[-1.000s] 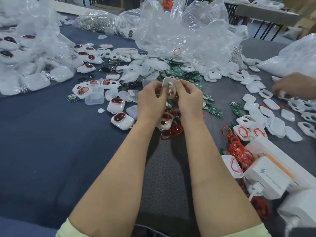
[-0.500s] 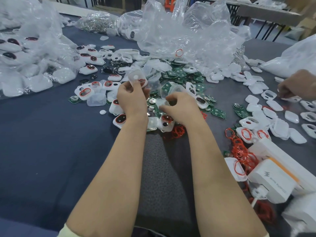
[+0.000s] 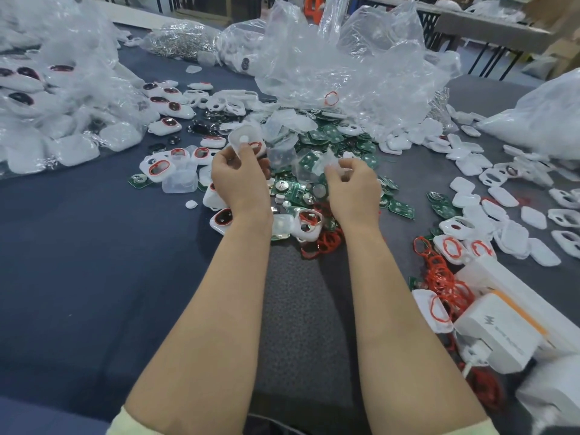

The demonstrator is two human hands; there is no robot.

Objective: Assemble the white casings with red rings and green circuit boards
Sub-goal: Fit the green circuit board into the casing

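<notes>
My left hand (image 3: 240, 180) holds a white casing (image 3: 246, 142) upright above the table; a red ring shows at the casing's right edge. My right hand (image 3: 353, 186) hovers over the pile of green circuit boards (image 3: 332, 136) and pinches a small translucent plastic piece (image 3: 326, 163) with a white button at its tip. Loose red rings (image 3: 439, 271) lie in a heap at the right. Another white casing with a red ring (image 3: 309, 226) lies between my wrists.
Crumpled clear plastic bags (image 3: 345, 64) rise behind the boards. Bagged finished casings (image 3: 47, 98) fill the far left. Loose white covers (image 3: 502, 202) spread on the right. White boxes (image 3: 502, 328) stand at the near right. The dark blue table cloth (image 3: 78, 262) lies at the near left.
My hands were together on one casing a second ago. They separated: the left carried the casing left, the right dropped to the board pile and picked up a translucent piece. The other person's hand left view.
</notes>
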